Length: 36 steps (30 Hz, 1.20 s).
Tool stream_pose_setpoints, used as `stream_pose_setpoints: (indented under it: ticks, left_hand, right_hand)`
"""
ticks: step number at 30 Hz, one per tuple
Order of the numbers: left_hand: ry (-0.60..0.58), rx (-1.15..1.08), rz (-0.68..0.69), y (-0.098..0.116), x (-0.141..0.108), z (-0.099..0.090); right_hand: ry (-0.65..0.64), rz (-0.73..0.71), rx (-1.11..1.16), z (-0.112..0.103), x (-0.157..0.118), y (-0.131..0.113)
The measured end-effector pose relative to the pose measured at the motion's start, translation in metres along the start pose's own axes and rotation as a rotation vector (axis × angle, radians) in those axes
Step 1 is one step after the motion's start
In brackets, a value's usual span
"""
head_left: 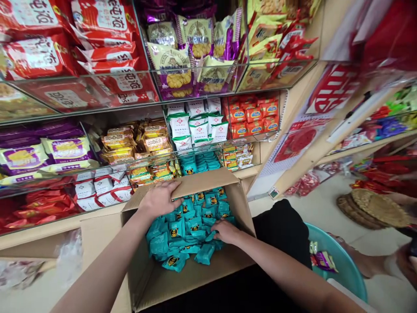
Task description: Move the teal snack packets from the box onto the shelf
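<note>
An open cardboard box (228,261) holds many small teal snack packets (176,229) with dark and gold round prints. My left hand (161,200) grips the box's back flap (205,181), with fingers on both sides of its edge. Inside the box, my right hand (226,231) is closed at the right side of the pile, its fingertips around a teal packet (211,236). Part of that packet is hidden by the fingers. More teal packets (200,162) sit in a low shelf compartment just behind the box.
Glass-fronted shelves with red (35,56), purple (171,65) and white-green packets (195,126) rise in front. A teal basin (345,261) with a few packets stands at right. Beyond it are a woven basket (374,206) and another person's hand and leg (365,261).
</note>
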<state>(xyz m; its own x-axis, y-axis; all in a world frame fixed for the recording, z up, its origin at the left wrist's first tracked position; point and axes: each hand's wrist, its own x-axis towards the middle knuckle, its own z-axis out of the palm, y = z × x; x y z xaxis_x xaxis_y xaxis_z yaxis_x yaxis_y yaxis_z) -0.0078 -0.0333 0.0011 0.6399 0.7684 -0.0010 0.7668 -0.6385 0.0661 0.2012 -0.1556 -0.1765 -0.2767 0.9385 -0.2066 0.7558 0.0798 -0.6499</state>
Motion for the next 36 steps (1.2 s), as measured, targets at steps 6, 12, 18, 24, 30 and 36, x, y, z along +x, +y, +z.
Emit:
stream_pose_setpoints:
  ticks: [6,12,18,24,30,36]
  left_hand:
    - [0.474,-0.55,-0.017,0.052,-0.062,0.037]
    - [0.358,-1.227,-0.606,0.105,-0.077,0.073]
    - [0.448,-1.142,-0.565,0.108,-0.067,0.056]
    - [0.64,-1.289,-0.678,0.118,-0.06,0.052]
    - [0.667,-1.402,-0.681,0.123,-0.054,0.043]
    - [-0.016,-1.921,-0.756,0.116,-0.061,0.011]
  right_hand:
    - [0.329,0.099,0.584,-0.028,-0.017,-0.04]
    - [0.29,0.121,1.414,-0.043,-0.041,-0.102]
    - [0.367,0.144,1.231,-0.048,-0.035,-0.106]
    - [0.56,-0.051,0.937,-0.06,-0.031,-0.105]
    - [0.872,-0.089,0.638,-0.065,-0.041,-0.115]
    - [0.861,-0.496,0.093,-0.082,-0.064,-0.11]
